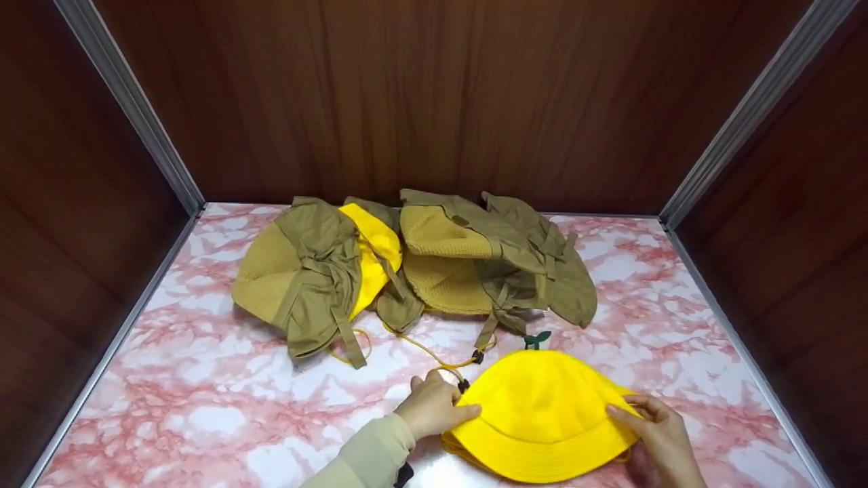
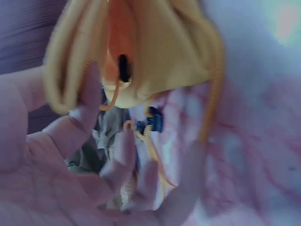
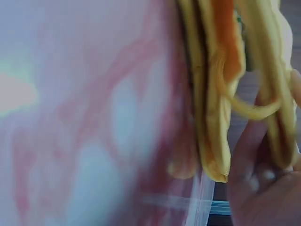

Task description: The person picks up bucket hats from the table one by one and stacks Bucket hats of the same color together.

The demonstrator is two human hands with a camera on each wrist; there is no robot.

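Observation:
A yellow bucket hat (image 1: 536, 407) with a green sprout (image 1: 538, 339) on its crown is at the front right in the head view. My left hand (image 1: 430, 407) pinches its left edge between thumb and forefinger, while the other fingers spread near the cord. On the opposite side my right hand (image 1: 654, 427) pinches the brim, thumb on top. The left wrist view shows the hat's folded fabric (image 2: 174, 56) and an orange-looking cord with a dark toggle (image 2: 154, 120). In the right wrist view, the layered brim (image 3: 214, 141) hangs beside the palm, with a cord loop across it.
Behind the hat lie olive sun hats with ties, one on the left (image 1: 319, 271) and others on the right (image 1: 502, 251). Yellow fabric (image 1: 376, 251) shows between them. A yellow cord (image 1: 427, 349) trails over the marbled tabletop (image 1: 203, 407). Brown panels (image 1: 434, 102) enclose the back and sides.

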